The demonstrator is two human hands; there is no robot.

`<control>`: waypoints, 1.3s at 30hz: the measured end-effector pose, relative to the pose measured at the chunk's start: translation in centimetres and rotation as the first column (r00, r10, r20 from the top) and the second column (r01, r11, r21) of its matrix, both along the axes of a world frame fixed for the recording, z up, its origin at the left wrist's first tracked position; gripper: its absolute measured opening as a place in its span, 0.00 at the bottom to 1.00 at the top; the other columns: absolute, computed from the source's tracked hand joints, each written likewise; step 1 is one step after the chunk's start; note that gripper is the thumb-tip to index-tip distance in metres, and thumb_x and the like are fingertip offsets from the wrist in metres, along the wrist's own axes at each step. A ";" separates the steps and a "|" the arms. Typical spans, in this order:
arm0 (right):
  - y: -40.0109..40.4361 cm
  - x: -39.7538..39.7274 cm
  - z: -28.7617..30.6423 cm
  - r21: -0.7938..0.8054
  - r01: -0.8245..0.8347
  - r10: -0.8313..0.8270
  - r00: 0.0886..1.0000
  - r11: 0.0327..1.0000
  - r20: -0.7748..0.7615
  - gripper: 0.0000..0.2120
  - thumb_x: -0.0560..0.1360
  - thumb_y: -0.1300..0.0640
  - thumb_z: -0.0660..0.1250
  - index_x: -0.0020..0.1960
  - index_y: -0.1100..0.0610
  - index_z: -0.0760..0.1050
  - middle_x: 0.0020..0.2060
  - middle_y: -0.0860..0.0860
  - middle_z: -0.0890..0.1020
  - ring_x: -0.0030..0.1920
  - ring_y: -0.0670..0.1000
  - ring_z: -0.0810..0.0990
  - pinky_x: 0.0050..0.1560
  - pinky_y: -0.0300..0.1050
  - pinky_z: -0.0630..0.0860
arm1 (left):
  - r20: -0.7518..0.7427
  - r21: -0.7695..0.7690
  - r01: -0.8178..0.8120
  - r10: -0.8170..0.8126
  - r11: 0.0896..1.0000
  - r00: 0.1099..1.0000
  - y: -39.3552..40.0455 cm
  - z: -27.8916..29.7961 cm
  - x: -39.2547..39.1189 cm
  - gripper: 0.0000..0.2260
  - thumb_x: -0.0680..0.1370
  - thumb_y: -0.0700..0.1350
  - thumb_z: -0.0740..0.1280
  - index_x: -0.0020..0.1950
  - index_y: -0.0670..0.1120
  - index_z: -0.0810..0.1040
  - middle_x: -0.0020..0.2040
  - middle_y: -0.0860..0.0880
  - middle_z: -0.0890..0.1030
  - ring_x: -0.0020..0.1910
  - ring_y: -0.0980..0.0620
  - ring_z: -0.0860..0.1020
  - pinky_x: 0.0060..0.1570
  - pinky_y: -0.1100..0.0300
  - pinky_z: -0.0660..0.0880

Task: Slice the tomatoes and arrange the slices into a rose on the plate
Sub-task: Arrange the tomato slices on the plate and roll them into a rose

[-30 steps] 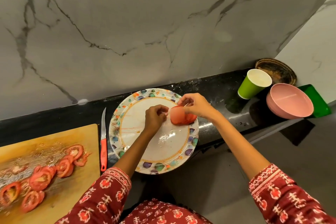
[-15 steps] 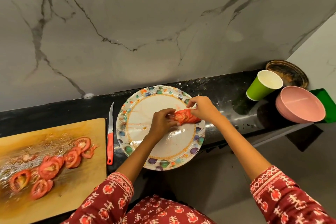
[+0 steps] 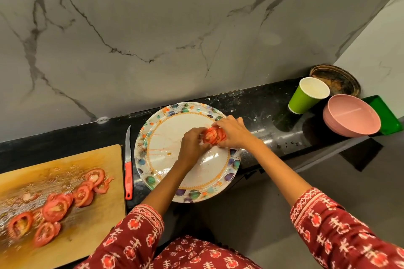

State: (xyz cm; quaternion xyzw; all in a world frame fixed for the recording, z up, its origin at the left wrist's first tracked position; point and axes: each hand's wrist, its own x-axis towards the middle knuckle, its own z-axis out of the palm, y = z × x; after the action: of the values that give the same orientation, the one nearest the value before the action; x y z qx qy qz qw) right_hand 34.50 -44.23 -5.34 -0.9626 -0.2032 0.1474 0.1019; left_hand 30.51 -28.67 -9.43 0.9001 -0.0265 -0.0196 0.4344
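Grey marble wall (image 3: 153,28) with dark veins, glossy black counter (image 3: 262,102) — grey floor (image 3: 284,192) below

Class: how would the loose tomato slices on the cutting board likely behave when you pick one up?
The tomato slices look thin, so probably floppy. Juice glistens on the cutting board, so likely slippery. Some have hollowed centres, so they may tear.

I take the green paper cup (image 3: 307,96) as my landmark on the black counter (image 3: 258,107). Just right of it I see a pink bowl (image 3: 352,119), with a green tray (image 3: 385,114) beyond that. Behind the cup lies a dark round dish (image 3: 336,79). A grey marble wall (image 3: 175,28) rises behind them all.
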 end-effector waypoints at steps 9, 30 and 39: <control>-1.7 0.3 -0.1 0.123 0.019 -0.013 0.999 0.992 -0.045 0.34 0.67 0.52 0.73 0.69 0.50 0.63 0.58 0.45 0.76 0.61 0.51 0.66 0.56 0.48 0.58 | -0.103 0.063 0.105 -0.098 0.992 0.990 -0.6 0.8 1.2 0.34 0.69 0.42 0.75 0.72 0.45 0.65 0.64 0.43 0.74 0.62 0.46 0.73 0.62 0.54 0.70; -4.1 0.4 -0.7 0.214 0.079 -0.062 0.994 0.974 -0.085 0.35 0.67 0.54 0.74 0.69 0.50 0.61 0.59 0.45 0.76 0.64 0.50 0.66 0.55 0.45 0.55 | -0.087 0.050 0.041 -0.037 0.998 0.996 -1.1 0.3 0.7 0.32 0.70 0.46 0.74 0.70 0.44 0.67 0.64 0.43 0.74 0.61 0.46 0.73 0.59 0.58 0.71; -5.8 -0.1 -0.5 0.235 0.175 -0.158 0.983 0.956 -0.089 0.34 0.69 0.58 0.73 0.70 0.51 0.62 0.58 0.46 0.77 0.64 0.52 0.66 0.62 0.52 0.59 | -0.092 0.080 0.062 -0.054 0.995 0.994 -0.9 0.1 0.9 0.32 0.70 0.44 0.74 0.71 0.44 0.65 0.65 0.43 0.73 0.60 0.46 0.73 0.59 0.57 0.71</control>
State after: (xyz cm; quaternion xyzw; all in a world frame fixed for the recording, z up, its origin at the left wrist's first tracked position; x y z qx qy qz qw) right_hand 34.45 -50.05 -5.86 -0.9509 -0.1344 0.1458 0.2376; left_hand 31.43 -29.57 -9.29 0.9144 -0.0323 -0.0740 0.3966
